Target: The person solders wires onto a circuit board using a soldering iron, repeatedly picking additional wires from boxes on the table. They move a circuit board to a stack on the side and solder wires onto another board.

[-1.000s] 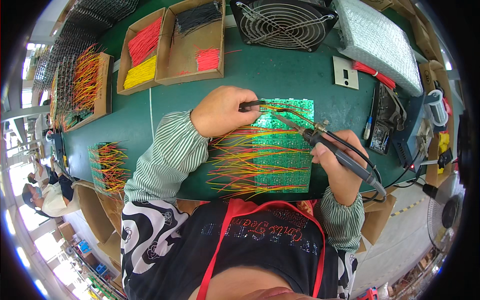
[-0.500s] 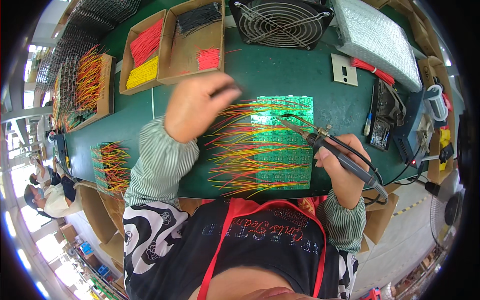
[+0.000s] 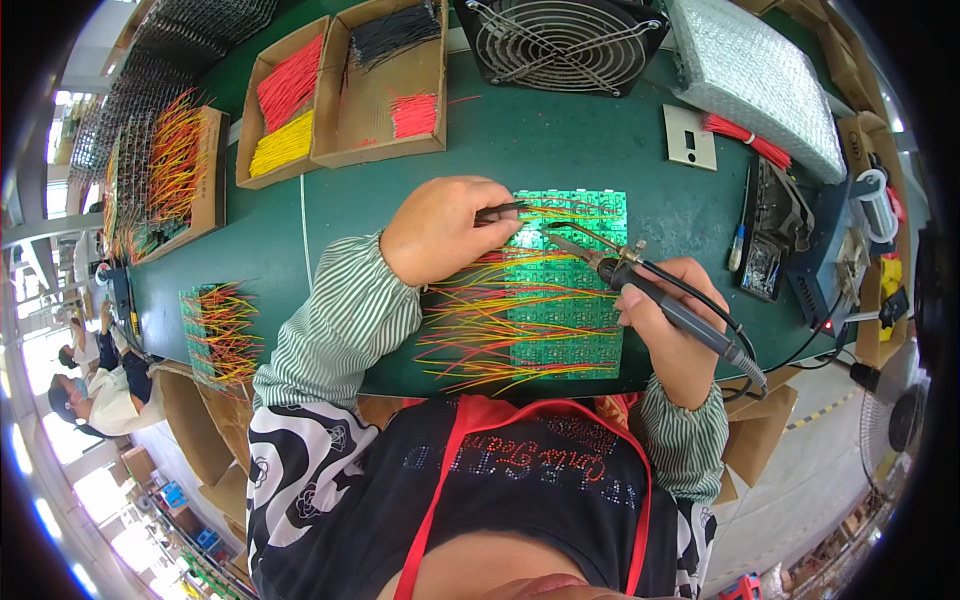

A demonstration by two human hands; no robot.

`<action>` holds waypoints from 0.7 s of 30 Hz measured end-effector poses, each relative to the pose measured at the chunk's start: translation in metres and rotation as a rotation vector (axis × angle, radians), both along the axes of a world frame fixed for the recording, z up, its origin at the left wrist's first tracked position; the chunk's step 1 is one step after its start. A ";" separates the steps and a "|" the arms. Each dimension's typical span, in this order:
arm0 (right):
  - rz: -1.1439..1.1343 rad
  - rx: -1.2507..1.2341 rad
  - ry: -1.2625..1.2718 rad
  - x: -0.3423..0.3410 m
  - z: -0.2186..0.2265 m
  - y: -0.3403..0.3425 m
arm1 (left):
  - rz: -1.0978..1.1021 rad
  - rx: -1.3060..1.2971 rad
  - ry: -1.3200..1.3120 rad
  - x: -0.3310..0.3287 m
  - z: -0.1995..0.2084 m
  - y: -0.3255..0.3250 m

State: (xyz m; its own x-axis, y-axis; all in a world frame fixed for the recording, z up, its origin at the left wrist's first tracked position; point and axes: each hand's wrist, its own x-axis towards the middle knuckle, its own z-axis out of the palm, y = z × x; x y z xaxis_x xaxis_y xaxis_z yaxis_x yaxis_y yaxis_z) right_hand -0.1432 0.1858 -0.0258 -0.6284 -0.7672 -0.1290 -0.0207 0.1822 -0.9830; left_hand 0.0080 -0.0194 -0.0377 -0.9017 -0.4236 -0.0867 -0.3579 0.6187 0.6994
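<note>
A panel of green circuit boards [image 3: 570, 345] lies on the bench in front of me, with red and yellow wires [image 3: 470, 330] running out to its left. My left hand [image 3: 445, 230] is at the panel's upper left corner, pinching thin black wires [image 3: 503, 210] whose ends reach over the board edge. My right hand [image 3: 668, 315] grips a soldering iron [image 3: 690, 325] with a feed tube clamped along it. The iron's tip points left, over the upper part of the panel, close to the left fingertips. Whether it touches the board I cannot tell.
Cardboard trays of red, yellow and black wires [image 3: 395, 35] stand at the back left. A fan [image 3: 560, 45] stands behind the panel, beside a bubble-wrapped stack [image 3: 750, 80]. Another wired panel [image 3: 215, 335] lies left. A soldering station [image 3: 825, 255] with a solder spool [image 3: 877, 205] sits right.
My left hand has come down and right from near the trays to the panel's upper left corner, bringing the black wires. The soldering iron has shifted slightly left and down.
</note>
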 end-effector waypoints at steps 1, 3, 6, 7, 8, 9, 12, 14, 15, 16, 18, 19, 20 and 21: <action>0.002 0.002 -0.002 0.000 0.000 -0.001 | -0.011 0.010 -0.007 0.000 0.000 0.000; 0.003 0.028 -0.016 0.001 0.001 -0.003 | -0.018 0.007 -0.009 0.000 -0.002 -0.002; 0.018 0.020 -0.007 0.000 -0.003 -0.004 | -0.031 0.011 -0.014 0.001 -0.003 -0.003; 0.020 0.021 -0.008 0.001 -0.004 -0.005 | -0.034 0.019 -0.016 0.001 -0.002 -0.004; 0.023 0.010 0.006 0.001 -0.004 -0.006 | -0.033 0.020 -0.016 0.001 -0.002 -0.004; 0.027 -0.002 0.020 0.001 -0.004 -0.007 | -0.023 0.025 -0.017 0.001 -0.001 -0.004; 0.035 -0.001 0.016 0.000 -0.005 -0.008 | -0.021 0.025 -0.020 0.000 -0.003 -0.005; 0.050 -0.005 0.038 -0.001 -0.006 -0.008 | -0.023 0.018 -0.025 0.000 -0.003 -0.004; 0.064 -0.011 0.060 -0.001 -0.006 -0.008 | -0.022 0.015 -0.032 0.000 -0.003 -0.004; 0.063 -0.010 0.060 -0.001 -0.006 -0.008 | -0.022 0.011 -0.040 -0.001 -0.003 -0.004; 0.053 -0.013 0.071 -0.001 -0.002 -0.008 | -0.024 0.012 -0.037 -0.001 -0.004 -0.005; 0.053 -0.013 0.070 -0.001 -0.002 -0.006 | -0.024 0.012 -0.035 -0.001 -0.004 -0.005; 0.035 -0.024 0.074 -0.002 -0.001 -0.004 | -0.024 0.011 -0.035 -0.001 -0.004 -0.005; 0.016 -0.035 0.078 -0.003 -0.001 -0.002 | -0.022 0.012 -0.032 -0.001 -0.005 -0.005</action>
State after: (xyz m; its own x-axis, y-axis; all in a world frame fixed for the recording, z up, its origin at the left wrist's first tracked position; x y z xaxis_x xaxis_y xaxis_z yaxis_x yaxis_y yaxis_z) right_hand -0.1460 0.1840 -0.0266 -0.6228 -0.7805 -0.0535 -0.0998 0.1470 -0.9841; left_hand 0.0070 -0.0241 -0.0423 -0.9075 -0.4024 -0.1205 -0.3665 0.6184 0.6952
